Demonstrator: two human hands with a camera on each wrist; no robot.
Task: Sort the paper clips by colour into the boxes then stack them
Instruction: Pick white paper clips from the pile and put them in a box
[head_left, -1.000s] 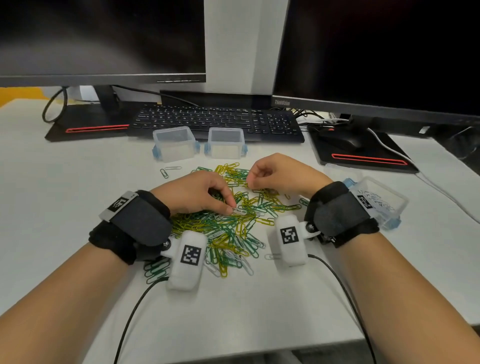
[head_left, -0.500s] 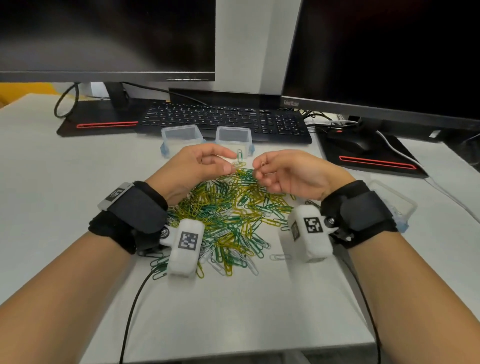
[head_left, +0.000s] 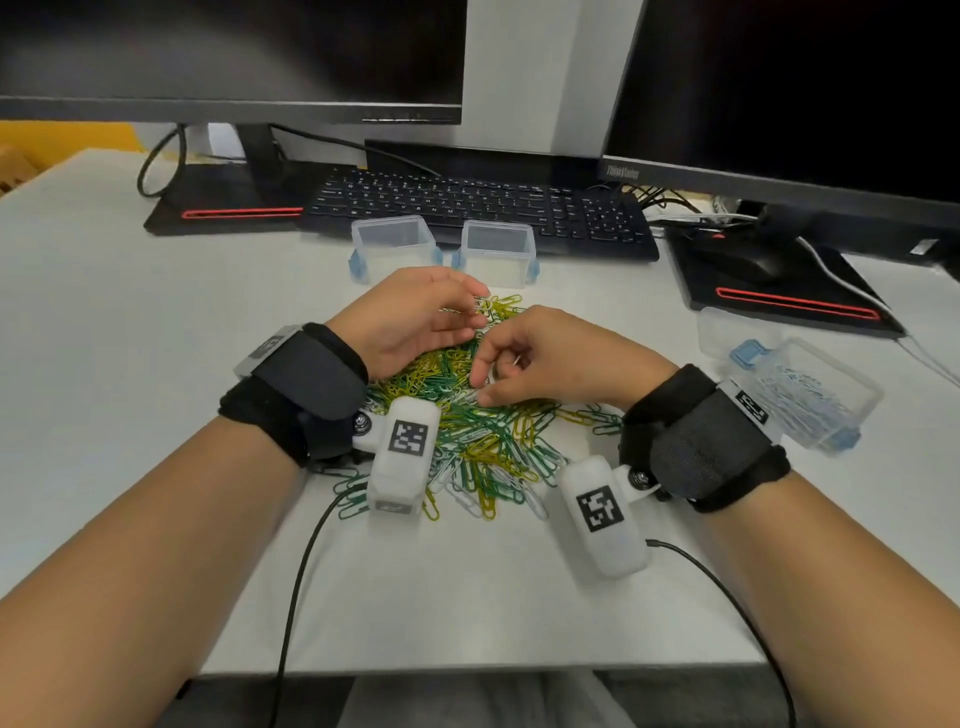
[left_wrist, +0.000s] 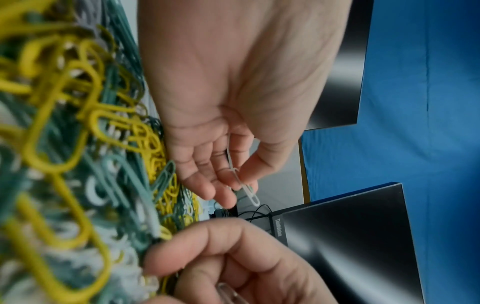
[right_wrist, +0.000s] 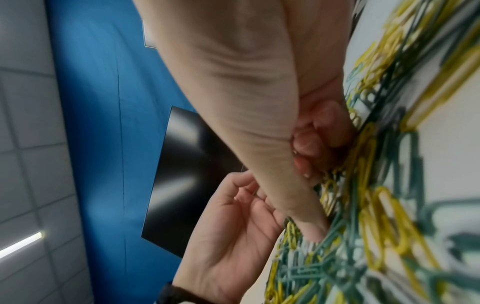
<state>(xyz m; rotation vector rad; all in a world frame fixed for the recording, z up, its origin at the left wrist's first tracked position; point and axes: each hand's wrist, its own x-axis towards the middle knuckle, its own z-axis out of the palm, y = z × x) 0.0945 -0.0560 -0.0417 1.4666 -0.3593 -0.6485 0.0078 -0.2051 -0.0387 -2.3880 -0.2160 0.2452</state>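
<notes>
Bare forearms, no sleeves. Each wrist wears a wide black fabric strap (head_left: 306, 384) with a small white tag printed in black on its outer side. A screw joins each strap to a rounded white camera housing (head_left: 402, 460) bearing a square black-and-white marker, at 6 o'clock of the wrist. A thin black cable (head_left: 296, 597) trails from each housing

Office desk: monitors (head_left: 234, 52), keyboard (head_left: 478, 208)

Right hand (right_wrist: 319, 144) fingers curled, touching the paper clips (right_wrist: 376, 216).
</notes>
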